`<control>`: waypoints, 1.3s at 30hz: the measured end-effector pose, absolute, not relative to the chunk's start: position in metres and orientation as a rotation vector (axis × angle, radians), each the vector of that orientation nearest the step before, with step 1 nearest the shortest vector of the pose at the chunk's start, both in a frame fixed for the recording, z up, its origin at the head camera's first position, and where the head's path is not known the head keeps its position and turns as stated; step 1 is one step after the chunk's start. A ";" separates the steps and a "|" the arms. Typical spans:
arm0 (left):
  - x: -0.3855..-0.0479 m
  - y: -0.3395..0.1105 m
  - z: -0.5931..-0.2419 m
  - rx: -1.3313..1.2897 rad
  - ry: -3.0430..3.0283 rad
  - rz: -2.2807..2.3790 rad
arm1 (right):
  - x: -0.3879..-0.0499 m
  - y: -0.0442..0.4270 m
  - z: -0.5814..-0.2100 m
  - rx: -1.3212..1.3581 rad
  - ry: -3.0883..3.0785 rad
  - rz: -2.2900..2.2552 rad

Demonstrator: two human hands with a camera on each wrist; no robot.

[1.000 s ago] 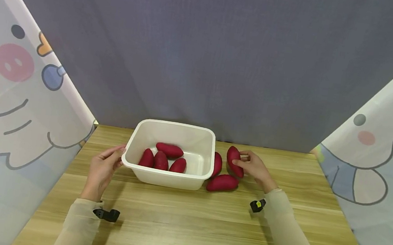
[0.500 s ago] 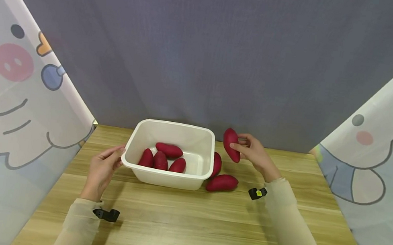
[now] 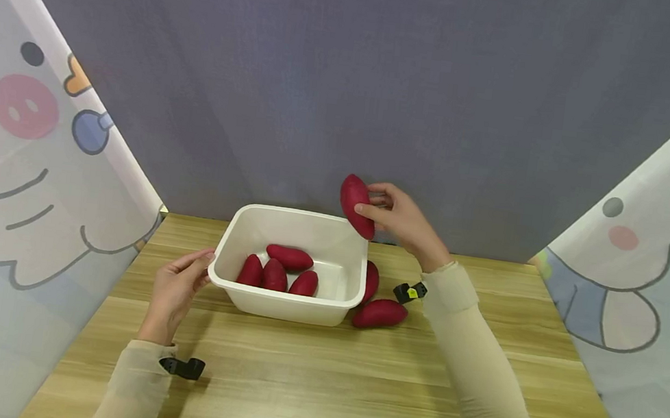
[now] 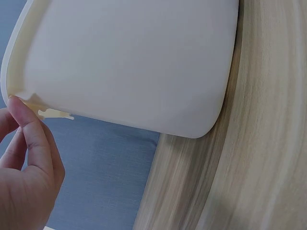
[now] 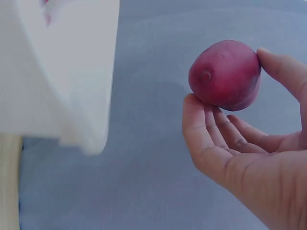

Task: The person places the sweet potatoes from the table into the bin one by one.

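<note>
higher and further left than a second ago, the right hand (image 3: pixel 406 223), reaching forward, pinches a red sweet potato (image 3: pixel 353 201) near the far right corner of the white tub (image 3: pixel 289 308). i see the left hand (image 3: pixel 172 295) gripping its left rim; its right wall partly hides another sweet potato (image 3: pixel 372 281).

You wear a long, plain beige fabric left sleeve (image 3: pixel 133 382) and a matching right sleeve (image 3: pixel 481 370), plus a small, black, boxy left wrist camera (image 3: pixel 188 367) and a black right wrist camera (image 3: pixel 402 292) with a yellow patch (image 3: pixel 413 292).
</note>
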State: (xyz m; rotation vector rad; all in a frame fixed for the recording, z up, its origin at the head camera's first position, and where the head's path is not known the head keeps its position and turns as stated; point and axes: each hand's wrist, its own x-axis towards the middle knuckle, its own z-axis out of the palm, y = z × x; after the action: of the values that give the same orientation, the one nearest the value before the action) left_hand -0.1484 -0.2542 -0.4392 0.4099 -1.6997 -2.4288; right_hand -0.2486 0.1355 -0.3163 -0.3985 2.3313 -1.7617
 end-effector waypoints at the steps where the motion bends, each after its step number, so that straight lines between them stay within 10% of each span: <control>1: -0.148 -0.254 -0.439 0.415 -1.706 -2.423 | -0.250 0.130 -0.313 -0.413 2.327 -1.755; 39: -0.153 -0.245 -0.439 0.446 -1.706 -2.431 | -0.266 0.032 -0.357 -0.539 2.255 -1.357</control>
State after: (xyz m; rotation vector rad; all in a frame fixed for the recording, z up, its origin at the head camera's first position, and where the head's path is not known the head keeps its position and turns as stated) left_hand -0.1525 -0.2446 -0.4391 0.4460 -1.7057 -2.4313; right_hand -0.2665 0.0325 -0.3568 -0.5385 2.2551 -1.3571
